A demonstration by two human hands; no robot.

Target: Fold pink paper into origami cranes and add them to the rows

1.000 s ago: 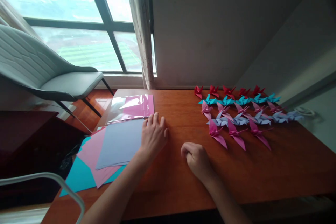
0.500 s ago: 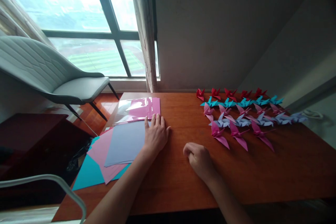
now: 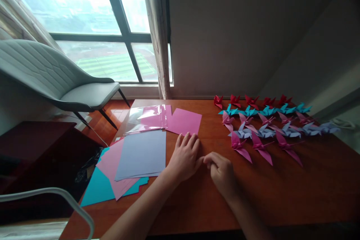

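Note:
My left hand (image 3: 185, 157) lies flat, its fingertips on the near edge of a square magenta sheet of paper (image 3: 185, 120). The sheet rests on the brown table beside a clear plastic sleeve (image 3: 137, 118) that has more magenta paper in it. My right hand (image 3: 222, 174) is curled into a loose fist on the table, nothing visible in it, its knuckles close to my left thumb. Left of my hands, lavender sheets (image 3: 142, 153) lie over pink sheets (image 3: 109, 161) and turquoise sheets (image 3: 97, 187).
Rows of folded paper cranes stand on the right of the table: red (image 3: 251, 101), turquoise (image 3: 267, 110), light pink (image 3: 247, 121), lavender (image 3: 266, 131) and magenta (image 3: 261, 148). A grey chair (image 3: 90, 92) stands by the window, and a white curved rail (image 3: 56, 191) is at lower left.
My left hand has moved right, and a magenta sheet now lies to the right of the plastic sleeve. My right hand remains curled, and the two hands are closer together.

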